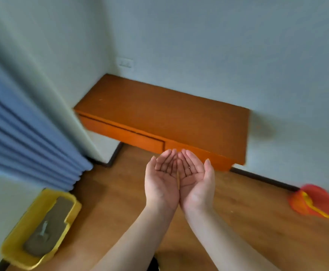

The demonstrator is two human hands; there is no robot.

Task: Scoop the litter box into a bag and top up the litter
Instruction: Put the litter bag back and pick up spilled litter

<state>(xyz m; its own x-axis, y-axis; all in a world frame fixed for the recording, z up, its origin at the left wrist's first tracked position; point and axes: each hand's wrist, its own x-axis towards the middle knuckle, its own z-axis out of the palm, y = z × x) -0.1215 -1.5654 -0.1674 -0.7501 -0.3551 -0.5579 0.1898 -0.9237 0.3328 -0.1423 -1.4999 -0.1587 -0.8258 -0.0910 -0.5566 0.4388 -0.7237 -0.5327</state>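
Wood floor (109, 202), white walls, orange shelf (169, 116) in far corner. Blue curtain (23, 137) on left. Yellow litter box (17, 239) by left wall, grey litter (58, 216) inside, pale scoop (42, 232) lying on it. Orange bag (316, 200) at right wall. Left hand (162, 178) and right hand (194, 178) palms up, cupped, sides touching, holding nothing.

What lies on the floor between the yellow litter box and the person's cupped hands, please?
Only bare wooden floor shows between the litter box and the left hand in the head view.

You see a yellow plastic litter box (15, 249) of matt grey litter (50, 227) on smooth wood-look flooring (120, 202) beside blue pleated cloth curtain (23, 137).
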